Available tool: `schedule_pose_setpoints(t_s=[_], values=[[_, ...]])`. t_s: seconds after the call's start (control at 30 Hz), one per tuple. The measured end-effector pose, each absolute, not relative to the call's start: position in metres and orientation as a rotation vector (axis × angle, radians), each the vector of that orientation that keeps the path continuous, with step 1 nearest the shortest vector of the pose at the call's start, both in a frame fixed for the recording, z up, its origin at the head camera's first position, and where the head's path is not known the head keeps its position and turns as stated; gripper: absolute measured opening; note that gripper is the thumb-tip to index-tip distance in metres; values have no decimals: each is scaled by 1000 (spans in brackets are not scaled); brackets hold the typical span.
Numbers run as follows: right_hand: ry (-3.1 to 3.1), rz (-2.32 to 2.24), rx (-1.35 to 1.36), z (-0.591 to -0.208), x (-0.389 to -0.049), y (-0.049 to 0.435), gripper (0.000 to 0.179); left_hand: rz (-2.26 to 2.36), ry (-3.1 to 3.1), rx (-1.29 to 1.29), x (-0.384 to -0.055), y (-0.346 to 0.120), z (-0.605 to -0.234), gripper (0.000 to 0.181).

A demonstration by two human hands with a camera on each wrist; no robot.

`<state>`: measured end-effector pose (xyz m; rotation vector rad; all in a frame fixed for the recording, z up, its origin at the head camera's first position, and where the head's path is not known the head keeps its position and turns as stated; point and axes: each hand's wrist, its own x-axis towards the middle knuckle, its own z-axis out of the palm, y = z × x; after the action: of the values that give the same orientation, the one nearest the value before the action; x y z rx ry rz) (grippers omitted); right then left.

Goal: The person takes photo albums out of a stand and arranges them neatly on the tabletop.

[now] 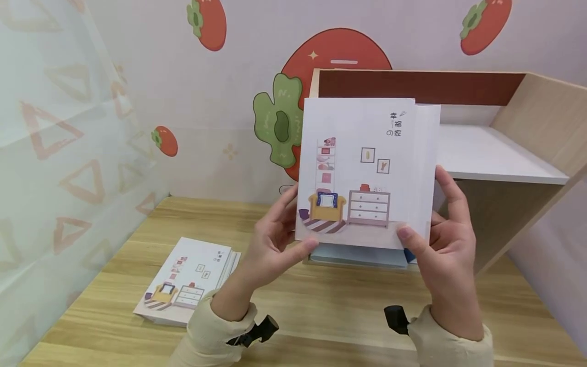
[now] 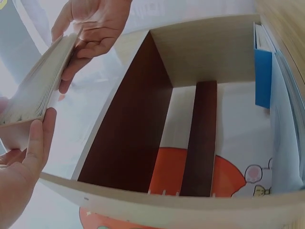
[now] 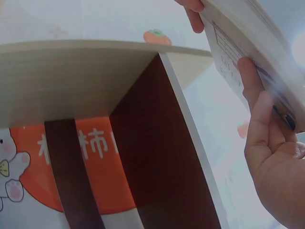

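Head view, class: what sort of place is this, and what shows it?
Probably a study corner, judging by the held book, the wood-grain tabletop and the shelf unit.

Smooth, matt paper book covers (image 1: 353,178), wood-grained tabletop (image 1: 330,316), smooth shelf board (image 1: 495,153) and matt cloth sleeves (image 1: 451,340).

A bare left hand (image 1: 275,247) and right hand (image 1: 449,250) hold a white rectangular book (image 1: 355,171) (printed with a yellow armchair (image 1: 327,214)) before a pale wooden shelf (image 1: 541,125).

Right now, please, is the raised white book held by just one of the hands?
No, the left hand and right hand grip the raised white book from opposite sides.
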<state>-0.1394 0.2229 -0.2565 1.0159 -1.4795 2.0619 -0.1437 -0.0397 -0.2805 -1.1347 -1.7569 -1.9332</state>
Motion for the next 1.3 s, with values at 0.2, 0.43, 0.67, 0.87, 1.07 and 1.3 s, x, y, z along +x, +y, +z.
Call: schedule_pose_setpoints(t_s=[0.2,0.43,0.67,0.87,1.07,1.3], values=[[-1504,2057,1038,-256,-137,216,85,-1895,-1767,-1129,-139,-50,-281,78],[-1573,2016,1048,-257,-132,208,85,-1843,-1803,-1122,-130,-60,-282,77],[-1717,1950,955,-257,-128,200,91,-1822,-1832,-1109,-124,-70,-282,80],[-1757,1941,948,-259,-127,195,94,-1801,-1884,-1127,-120,-78,-278,86],[-1809,1954,935,-261,-126,189,95,-1747,-1956,-1169,-117,-89,-274,97],[-1796,1982,994,-265,-127,180,96,-1714,-2027,-1191,-114,-103,-272,104]])
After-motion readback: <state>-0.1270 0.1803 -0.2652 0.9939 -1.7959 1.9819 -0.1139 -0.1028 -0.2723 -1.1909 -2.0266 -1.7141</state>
